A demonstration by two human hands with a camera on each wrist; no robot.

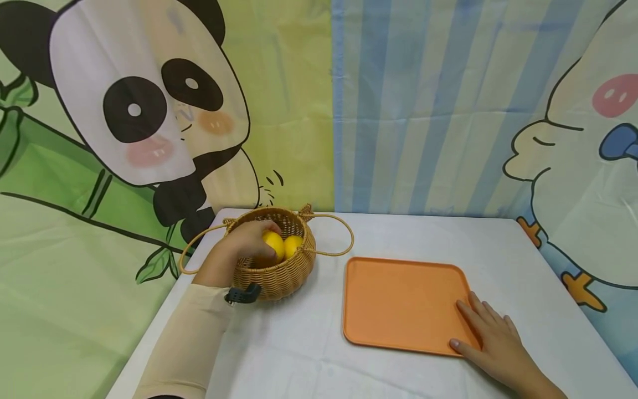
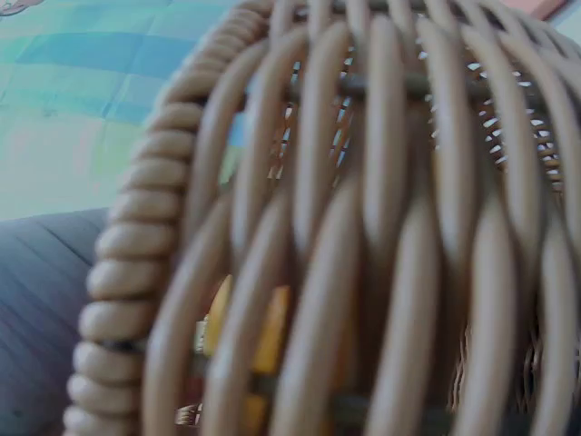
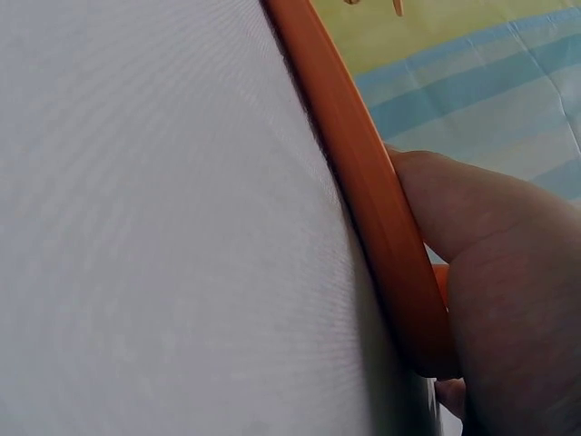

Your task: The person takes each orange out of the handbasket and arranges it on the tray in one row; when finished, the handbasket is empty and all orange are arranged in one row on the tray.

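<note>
My left hand (image 1: 251, 241) reaches over the near left rim into a round wicker basket (image 1: 286, 281). Its thumb and fingers curl round a yellow lemon (image 1: 275, 241) inside, and a second lemon (image 1: 293, 245) lies just right of it. The left wrist view is filled by the basket's weave (image 2: 381, 182), with yellow showing through the gaps; the hand is hidden there. An orange tray (image 1: 404, 305) lies flat on the table. On its right edge rests my right hand (image 1: 493, 338), fingers spread and fairly straight. In the right wrist view the thumb (image 3: 490, 218) touches the tray's rim (image 3: 363, 182).
Two thin loop handles stick out from the basket, the right handle (image 1: 344, 252) reaching toward the tray. A white cloth covers the table (image 1: 279, 354). Printed curtains (image 1: 399, 111) hang behind and beside it. A dark band (image 1: 242, 293) circles the left wrist.
</note>
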